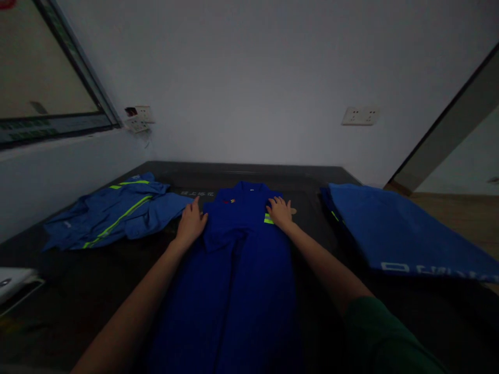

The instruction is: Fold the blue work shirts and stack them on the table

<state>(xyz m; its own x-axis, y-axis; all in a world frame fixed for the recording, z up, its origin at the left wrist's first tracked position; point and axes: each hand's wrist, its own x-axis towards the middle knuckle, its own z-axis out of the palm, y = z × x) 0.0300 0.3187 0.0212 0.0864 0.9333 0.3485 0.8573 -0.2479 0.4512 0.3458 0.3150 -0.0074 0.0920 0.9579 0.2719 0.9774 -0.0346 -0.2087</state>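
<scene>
A deep blue garment (249, 259) with a collar lies spread on a dark surface, its collar toward the wall and its lower part running toward me. Small badges show on its chest. My left hand (192, 221) rests at its left edge, fingers apart. On its right side, my right hand (279, 210) lies with spread fingers beside a yellow-green reflective strip (268, 218). Neither hand visibly grips the cloth.
Another blue garment (128, 210) with yellow-green stripes lies crumpled at the left. Folded blue cloth (405, 228) with white lettering sits at the right. A white object (15, 283) is at the left edge. The wall (249, 83) stands behind.
</scene>
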